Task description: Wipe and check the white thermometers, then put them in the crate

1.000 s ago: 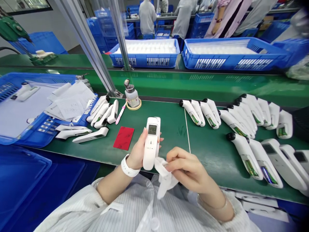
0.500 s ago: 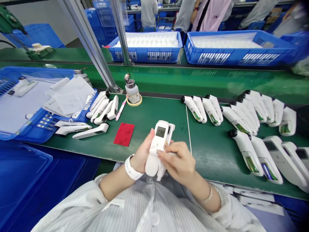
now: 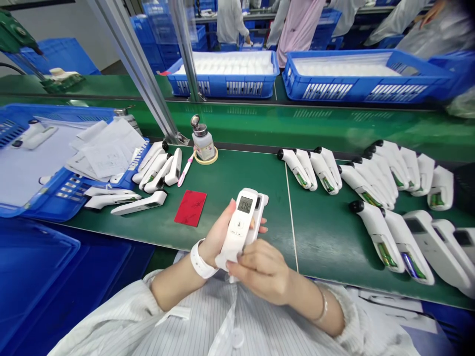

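Observation:
My left hand (image 3: 217,236) is closed round two white infrared thermometers side by side. The front thermometer (image 3: 242,212) faces me with its display lit; the one behind, the second thermometer (image 3: 260,203), shows a dark screen. My right hand (image 3: 263,271) has its fingers pinched on a small white cloth (image 3: 225,260) at the lower end of the front thermometer's handle. The cloth is partly hidden by my fingers. Ahead and left of my hands lies a red square pad (image 3: 190,208) on the green bench.
Rows of thermometers (image 3: 374,237) with open battery bays lie at right. More thermometers (image 3: 154,170) lie at left by a blue basket (image 3: 70,190) holding papers. A pump bottle (image 3: 203,143) and a pink-white brush (image 3: 185,169) stand near a metal post (image 3: 137,74). Blue crates (image 3: 230,89) line the back.
My right hand has moved down and left with the cloth, from the front thermometer's button area to its handle end. The buttons now show.

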`<state>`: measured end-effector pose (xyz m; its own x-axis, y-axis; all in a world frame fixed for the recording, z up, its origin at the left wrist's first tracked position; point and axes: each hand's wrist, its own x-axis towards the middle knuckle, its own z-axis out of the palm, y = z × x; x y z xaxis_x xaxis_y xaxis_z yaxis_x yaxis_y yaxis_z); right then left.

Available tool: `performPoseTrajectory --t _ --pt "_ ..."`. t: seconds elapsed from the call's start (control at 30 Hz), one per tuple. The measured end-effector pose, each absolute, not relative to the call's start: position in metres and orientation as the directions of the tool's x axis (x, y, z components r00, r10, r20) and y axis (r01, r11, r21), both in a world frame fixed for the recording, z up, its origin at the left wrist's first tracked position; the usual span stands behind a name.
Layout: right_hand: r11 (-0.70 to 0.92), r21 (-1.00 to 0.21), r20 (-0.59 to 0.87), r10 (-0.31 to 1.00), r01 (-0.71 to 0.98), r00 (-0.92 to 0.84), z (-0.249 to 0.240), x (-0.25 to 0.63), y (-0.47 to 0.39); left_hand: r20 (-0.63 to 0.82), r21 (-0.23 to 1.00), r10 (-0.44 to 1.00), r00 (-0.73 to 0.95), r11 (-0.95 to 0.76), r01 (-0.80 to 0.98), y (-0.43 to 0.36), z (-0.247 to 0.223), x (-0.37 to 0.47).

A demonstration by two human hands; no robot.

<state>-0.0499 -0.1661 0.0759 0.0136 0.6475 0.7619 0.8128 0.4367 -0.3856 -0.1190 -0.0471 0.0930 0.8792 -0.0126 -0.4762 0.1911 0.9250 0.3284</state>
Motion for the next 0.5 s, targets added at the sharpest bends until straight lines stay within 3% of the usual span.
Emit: performPoseTrajectory --t 0.17,0.23,0.3,0.4,0.5 --pt "0.376 -0.388 0.789 0.608 0.841 0.092 0.079 -0.044 -0.163 -0.382 0.266 -0.099 0.919 0.940 0.213 -0.046 0.090 -0.122" --pt "0.376 -0.385 0.786 0.612 0.843 0.086 0.082 -0.047 -0.161 -0.407 0.264 -0.112 0.907 0.936 0.235 -0.046 0.090 -0.122" --pt "0.419 -0.398 0.746 0.666 0.816 0.022 0.083 -0.055 -0.162 -0.460 0.330 -0.063 0.886 0.914 0.236 -0.044 0.090 -0.120" --pt "0.497 -0.385 0.700 0.706 0.778 -0.105 0.084 -0.064 -0.172 -0.427 0.499 0.141 0.893 0.861 0.103 -0.038 0.088 -0.114" --pt "0.477 -0.405 0.730 0.682 0.780 -0.038 0.084 -0.053 -0.188 -0.375 0.560 0.196 0.906 0.827 0.053 -0.029 0.085 -0.109"
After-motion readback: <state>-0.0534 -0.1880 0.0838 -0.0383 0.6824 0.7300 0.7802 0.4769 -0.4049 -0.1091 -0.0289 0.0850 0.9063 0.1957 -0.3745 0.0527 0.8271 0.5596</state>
